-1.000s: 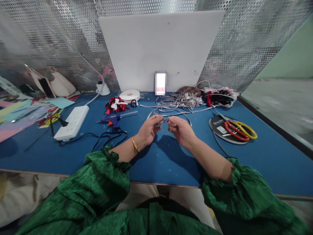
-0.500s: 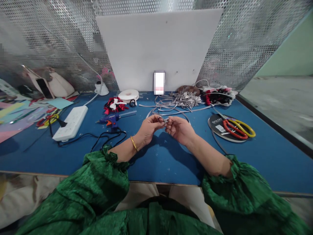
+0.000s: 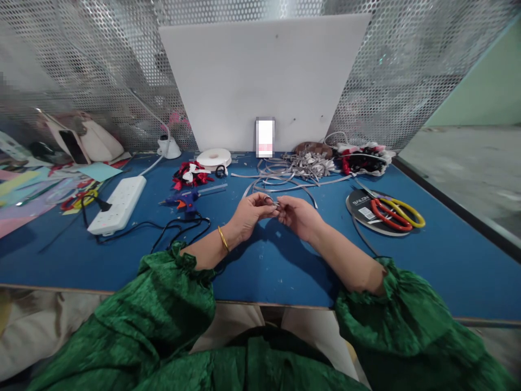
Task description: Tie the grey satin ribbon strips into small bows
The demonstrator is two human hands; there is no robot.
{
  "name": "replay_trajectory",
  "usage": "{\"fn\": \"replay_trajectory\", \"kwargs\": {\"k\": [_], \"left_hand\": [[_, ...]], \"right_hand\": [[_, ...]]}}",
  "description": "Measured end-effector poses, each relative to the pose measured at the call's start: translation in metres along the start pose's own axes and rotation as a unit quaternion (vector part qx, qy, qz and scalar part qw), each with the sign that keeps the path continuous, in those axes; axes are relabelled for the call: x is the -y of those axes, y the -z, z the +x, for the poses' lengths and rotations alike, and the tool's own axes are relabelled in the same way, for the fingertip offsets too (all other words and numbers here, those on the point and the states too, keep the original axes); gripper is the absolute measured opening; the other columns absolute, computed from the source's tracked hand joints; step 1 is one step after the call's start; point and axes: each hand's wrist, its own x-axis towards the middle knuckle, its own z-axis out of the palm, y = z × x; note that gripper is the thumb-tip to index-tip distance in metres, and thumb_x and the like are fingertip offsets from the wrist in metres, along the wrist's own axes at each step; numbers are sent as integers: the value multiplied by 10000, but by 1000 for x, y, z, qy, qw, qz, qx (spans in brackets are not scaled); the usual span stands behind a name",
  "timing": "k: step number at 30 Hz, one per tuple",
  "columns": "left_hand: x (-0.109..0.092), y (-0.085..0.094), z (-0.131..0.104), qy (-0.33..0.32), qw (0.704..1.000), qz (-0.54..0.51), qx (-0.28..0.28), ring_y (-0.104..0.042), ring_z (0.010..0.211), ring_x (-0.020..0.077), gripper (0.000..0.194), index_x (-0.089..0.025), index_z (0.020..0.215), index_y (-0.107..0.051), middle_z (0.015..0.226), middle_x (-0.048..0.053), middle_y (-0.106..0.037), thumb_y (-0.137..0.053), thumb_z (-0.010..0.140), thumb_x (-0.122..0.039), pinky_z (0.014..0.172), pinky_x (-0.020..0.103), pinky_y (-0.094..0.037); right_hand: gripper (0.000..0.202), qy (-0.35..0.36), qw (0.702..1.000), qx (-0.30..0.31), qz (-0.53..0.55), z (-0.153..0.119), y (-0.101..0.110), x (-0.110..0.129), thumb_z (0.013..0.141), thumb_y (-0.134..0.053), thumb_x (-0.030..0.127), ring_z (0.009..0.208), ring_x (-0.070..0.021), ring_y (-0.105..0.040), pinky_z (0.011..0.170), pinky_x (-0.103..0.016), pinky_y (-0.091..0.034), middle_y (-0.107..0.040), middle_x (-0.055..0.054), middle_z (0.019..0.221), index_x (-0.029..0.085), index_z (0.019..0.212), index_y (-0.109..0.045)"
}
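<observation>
My left hand (image 3: pixel 249 215) and my right hand (image 3: pixel 298 215) meet over the middle of the blue table (image 3: pixel 427 260). Both pinch a small piece of grey ribbon (image 3: pixel 276 203) between their fingertips. The piece is mostly hidden by the fingers. Loose grey ribbon strips (image 3: pixel 280 179) lie just beyond the hands, leading to a heap of grey ribbon pieces (image 3: pixel 309 161). A gold bangle sits on my left wrist.
A blue glue gun (image 3: pixel 185 201) with a black cord, a white power strip (image 3: pixel 118 203), red and white bows (image 3: pixel 191 175) and a white tape roll (image 3: pixel 214 158) lie to the left. Red and yellow scissors (image 3: pixel 396 213) rest on a black disc at right. A white board (image 3: pixel 264 81) stands behind.
The hands have drawn slightly closer together around the ribbon piece, fingers shifting on it. The camera view dropped a little a second ago.
</observation>
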Motion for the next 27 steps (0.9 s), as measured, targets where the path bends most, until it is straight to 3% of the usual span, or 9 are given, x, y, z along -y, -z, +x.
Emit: {"fn": "replay_trajectory", "kwargs": {"k": [3, 6, 11, 17, 24, 27], "left_hand": [[-1, 0, 0, 12, 1000, 2, 5, -647, 640, 102, 332, -131, 772, -559, 742, -7, -659, -815, 560, -149, 727, 277, -530], [-1, 0, 0, -7, 999, 33, -11, -649, 646, 114, 347, -131, 764, -569, 713, -18, -648, -828, 541, -188, 734, 296, -535], [2, -2, -2, -28, 997, 69, -23, -633, 636, 108, 324, -132, 756, -571, 683, -35, -624, -810, 550, -208, 732, 301, -539], [2, -2, -3, -12, 997, 79, -22, -645, 643, 114, 240, -132, 775, -590, 695, -21, -642, -744, 602, -195, 725, 288, -533], [0, -5, -6, -9, 992, 125, -6, -671, 610, 137, 175, -135, 900, -560, 746, 59, -713, -622, 767, -228, 640, 260, -512], [0, -9, -8, -34, 988, 148, -25, -651, 550, 124, 142, -136, 896, -547, 725, 55, -712, -603, 779, -194, 603, 248, -507]], "right_hand": [[227, -5, 1000, -1, 28, -1, -2, 0, 628, -730, 294, 529, -90, -487, 530, -228, -399, -522, 21, 561, 173, 584, -542], [280, 81, 994, -26, -71, -3, -4, 0, 663, -745, 387, 512, -82, -450, 511, -228, -360, -517, 36, 561, 176, 648, -562], [343, 189, 950, -43, -244, -3, -3, -3, 663, -757, 474, 543, -94, -431, 534, -249, -336, -522, 37, 575, 178, 669, -584], [322, 221, 906, -74, -354, 2, 4, -3, 721, -705, 477, 527, -114, -436, 515, -266, -315, -538, 20, 548, 179, 647, -611], [335, 193, 938, -64, -280, 5, 4, -3, 697, -720, 488, 523, -112, -428, 521, -267, -336, -541, 18, 549, 178, 642, -605], [334, 195, 932, -68, -299, 5, 4, -5, 708, -711, 487, 517, -109, -416, 521, -267, -330, -529, 22, 545, 179, 638, -601]]}}
